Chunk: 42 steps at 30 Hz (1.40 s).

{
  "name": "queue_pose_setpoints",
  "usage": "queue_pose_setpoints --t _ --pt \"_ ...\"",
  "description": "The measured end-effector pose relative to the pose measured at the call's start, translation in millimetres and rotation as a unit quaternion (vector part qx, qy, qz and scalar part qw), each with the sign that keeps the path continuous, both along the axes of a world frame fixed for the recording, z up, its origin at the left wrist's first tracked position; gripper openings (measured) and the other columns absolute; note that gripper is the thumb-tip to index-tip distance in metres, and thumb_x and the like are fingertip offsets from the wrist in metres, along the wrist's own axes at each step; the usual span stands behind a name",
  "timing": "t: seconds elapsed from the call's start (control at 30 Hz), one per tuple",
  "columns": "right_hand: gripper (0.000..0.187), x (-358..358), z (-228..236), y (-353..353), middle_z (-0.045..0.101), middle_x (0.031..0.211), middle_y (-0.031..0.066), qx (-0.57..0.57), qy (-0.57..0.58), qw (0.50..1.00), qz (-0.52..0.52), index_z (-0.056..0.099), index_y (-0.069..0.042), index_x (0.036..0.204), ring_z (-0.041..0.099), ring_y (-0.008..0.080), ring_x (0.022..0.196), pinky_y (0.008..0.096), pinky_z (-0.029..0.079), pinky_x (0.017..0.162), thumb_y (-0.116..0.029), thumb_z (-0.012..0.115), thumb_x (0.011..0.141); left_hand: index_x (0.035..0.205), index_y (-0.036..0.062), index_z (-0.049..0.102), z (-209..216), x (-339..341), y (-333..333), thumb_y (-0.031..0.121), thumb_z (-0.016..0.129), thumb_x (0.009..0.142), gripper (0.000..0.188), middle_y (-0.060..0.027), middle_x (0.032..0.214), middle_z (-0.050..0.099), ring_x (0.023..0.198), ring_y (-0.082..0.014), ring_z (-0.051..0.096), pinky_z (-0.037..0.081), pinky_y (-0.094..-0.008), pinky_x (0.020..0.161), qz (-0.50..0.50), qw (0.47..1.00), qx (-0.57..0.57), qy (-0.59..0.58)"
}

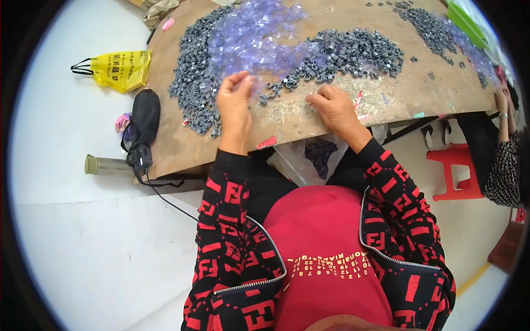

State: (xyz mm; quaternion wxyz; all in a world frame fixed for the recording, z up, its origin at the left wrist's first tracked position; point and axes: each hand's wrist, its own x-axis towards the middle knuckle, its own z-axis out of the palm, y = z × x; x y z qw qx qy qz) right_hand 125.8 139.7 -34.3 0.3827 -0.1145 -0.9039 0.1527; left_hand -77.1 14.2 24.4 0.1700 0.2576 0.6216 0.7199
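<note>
My left hand (pixel 236 105) is raised over the near part of the wooden table (pixel 298 121), its thumb and fingers pinched on a small clear purplish plastic piece (pixel 254 87). To its right, my right hand (pixel 335 110) is closed just above the tabletop, the thumb against the curled index finger. Whatever those fingers hold, if anything, is hidden. Beyond both hands lies a heap of thin clear purplish plastic pieces (pixel 254 41). Small dark grey curved clips (pixel 359 52) are piled around it, to the left and to the right.
An open plastic bag (pixel 301 163) with dark contents hangs below the table's near edge. On the left are a black pouch (pixel 146 116), a bottle (pixel 107 165) and a yellow bag (pixel 122 69). Another person's arm (pixel 503 138) and a red stool (pixel 457 171) are at right.
</note>
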Motion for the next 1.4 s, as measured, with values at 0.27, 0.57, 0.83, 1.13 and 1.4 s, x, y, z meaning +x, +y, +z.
queue_pose_setpoints --t 0.27,0.57,0.83,1.13,1.4 --pt "0.017 2.7 12.1 -11.0 0.054 0.083 0.0077 0.01 -0.008 1.0 0.024 0.066 -0.011 0.094 0.055 0.029 0.077 0.0392 0.043 0.069 -0.008 0.065 0.077 0.1 0.0 0.064 -31.7 78.5 39.4 0.0 0.062 0.089 0.012 -0.004 0.098 0.061 0.084 -0.0112 0.06 0.05 -0.0251 0.073 -0.106 0.982 0.039 -0.15" --pt "0.018 3.2 14.3 -9.4 0.055 0.085 0.0101 -0.051 -0.006 0.998 0.018 0.065 -0.007 0.098 0.055 0.0305 0.079 0.0391 0.044 0.069 -0.005 0.065 0.08 0.104 0.001 0.066 -21.0 68.7 20.3 -0.004 0.06 0.085 0.021 -0.0132 0.11 0.062 0.093 -0.0246 0.064 0.052 -0.032 0.078 -0.11 0.958 -0.019 0.265" --pt "0.021 4.1 18.1 -6.7 0.058 0.087 0.0089 -0.082 -0.017 0.996 -0.011 0.063 -0.004 0.104 0.058 0.0251 0.08 0.0347 0.046 0.072 -0.006 0.064 0.084 0.097 -0.0014 0.061 -43.3 74.1 12.5 -0.001 0.064 0.086 0.011 -0.0154 0.113 0.063 0.085 -0.0175 0.066 0.054 -0.0294 0.07 -0.134 0.983 -0.024 0.121" --pt "0.018 11.0 33.7 12.6 0.064 0.102 0.0037 -0.673 0.139 0.721 0.087 0.064 -0.002 0.109 0.063 0.0129 0.089 0.0266 0.049 0.083 -0.011 0.061 0.094 0.09 0.0087 0.051 -22.6 61.7 -1.5 0.004 0.061 0.088 0.011 -0.0133 0.11 0.063 0.069 -0.0092 0.054 0.045 -0.024 0.066 -0.277 0.872 0.092 -0.393" --pt "0.023 6.8 46.0 -7.3 0.063 0.103 0.0014 -0.672 0.101 0.724 0.118 0.062 -0.002 0.111 0.059 0.009 0.095 0.0239 0.047 0.085 -0.003 0.066 0.088 0.106 0.0047 0.058 -26.3 66.3 2.3 0.012 0.062 0.094 0.015 -0.0073 0.103 0.064 0.093 -0.0171 0.066 0.057 -0.0287 0.079 -0.324 0.749 0.173 -0.552"
